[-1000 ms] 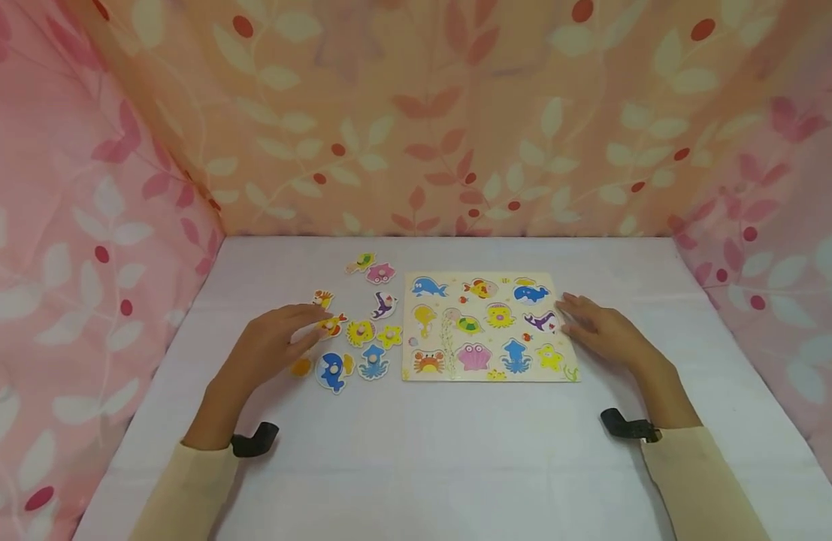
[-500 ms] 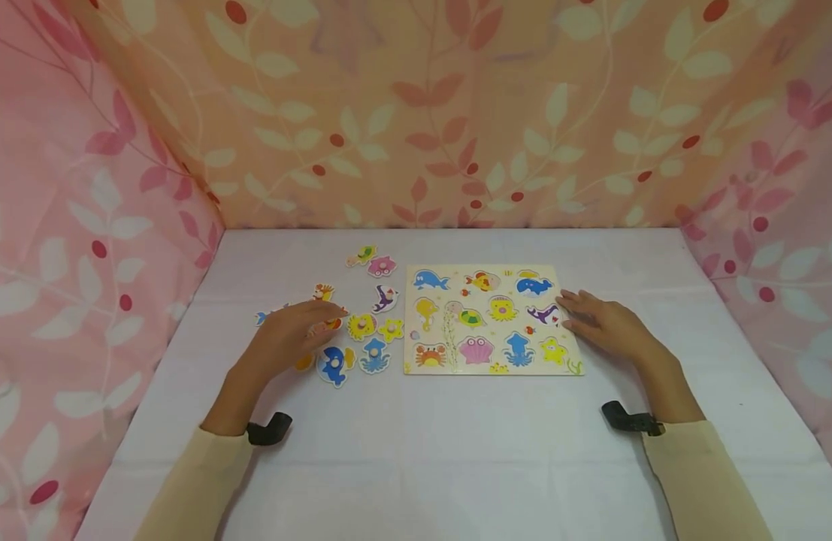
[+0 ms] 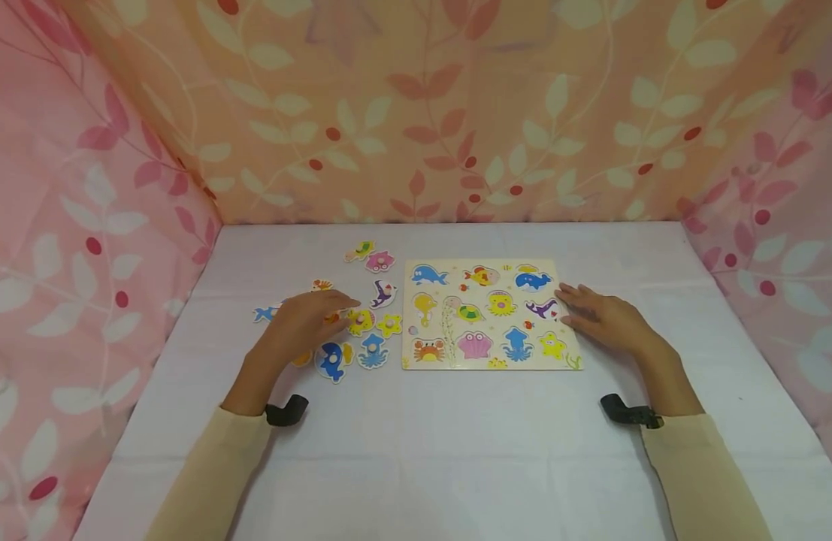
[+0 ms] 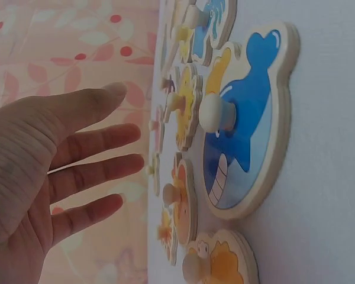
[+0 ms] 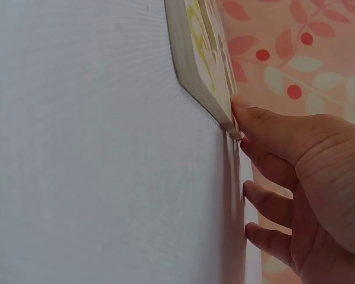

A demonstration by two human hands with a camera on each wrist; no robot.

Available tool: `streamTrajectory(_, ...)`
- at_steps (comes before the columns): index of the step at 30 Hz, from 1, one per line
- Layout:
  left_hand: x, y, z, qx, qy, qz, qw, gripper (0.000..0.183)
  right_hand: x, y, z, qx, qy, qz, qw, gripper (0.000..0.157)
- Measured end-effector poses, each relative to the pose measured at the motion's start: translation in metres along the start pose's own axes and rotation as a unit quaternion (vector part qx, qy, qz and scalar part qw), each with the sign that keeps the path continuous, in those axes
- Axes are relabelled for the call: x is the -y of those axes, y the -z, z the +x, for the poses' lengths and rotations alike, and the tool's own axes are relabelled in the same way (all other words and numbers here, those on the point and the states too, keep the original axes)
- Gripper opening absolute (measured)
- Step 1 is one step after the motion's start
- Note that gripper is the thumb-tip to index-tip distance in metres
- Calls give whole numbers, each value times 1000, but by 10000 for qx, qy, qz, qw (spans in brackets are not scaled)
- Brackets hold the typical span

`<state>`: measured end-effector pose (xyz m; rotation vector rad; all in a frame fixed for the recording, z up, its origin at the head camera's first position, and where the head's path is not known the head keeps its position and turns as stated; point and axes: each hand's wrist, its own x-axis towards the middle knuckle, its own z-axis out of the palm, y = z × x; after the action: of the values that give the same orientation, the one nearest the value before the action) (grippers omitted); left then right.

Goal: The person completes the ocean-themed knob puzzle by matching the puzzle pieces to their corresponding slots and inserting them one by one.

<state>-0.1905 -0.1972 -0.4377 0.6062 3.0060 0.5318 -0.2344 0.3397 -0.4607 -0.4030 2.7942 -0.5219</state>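
Note:
My left hand hovers over several knobbed wooden puzzle pieces, its fingers extended and holding nothing. In the left wrist view, the whale piece with its white knob lies nearest to the camera, and the fish piece is close by my fingertips. The sea-animal puzzle board lies flat to the right of the pieces. My right hand rests at the board's right edge; in the right wrist view, thumb and forefinger touch that edge while the other fingers are loosely bent.
Around my left hand lie a yellow octopus piece, a star piece, a squid piece and a purple orca piece. A pink shell piece sits farther back. Floral cloth walls the white table.
My left hand has moved right over the pieces, uncovering a blue piece on its left. My right hand stays at the board's edge. The head view has shifted slightly.

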Motion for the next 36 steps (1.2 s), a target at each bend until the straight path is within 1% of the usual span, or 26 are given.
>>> streamTrajectory(7,-3,-1,3,15,-74,138,9999,40,-3,1,-1,80,86,93,9999,69)
streamTrajectory(11,-5,0,2,33,-23,14,10000,41,-2,0,-2,156,26,196,9997,70)
streamTrajectory(17,-6,3,0,107,41,-90,9999,41,0,-1,-2,65,63,187,9998,71)
streamTrajectory(23,-6,4,-1,89,-19,-124,9999,41,2,-1,-2,94,48,136,9999,70)
streamTrajectory(28,-5,4,-1,157,8,-156,9998,41,2,0,-2,168,22,174,9997,69)
streamTrajectory(36,-4,9,-1,242,79,-225,9994,41,0,1,-2,255,204,170,9993,69)
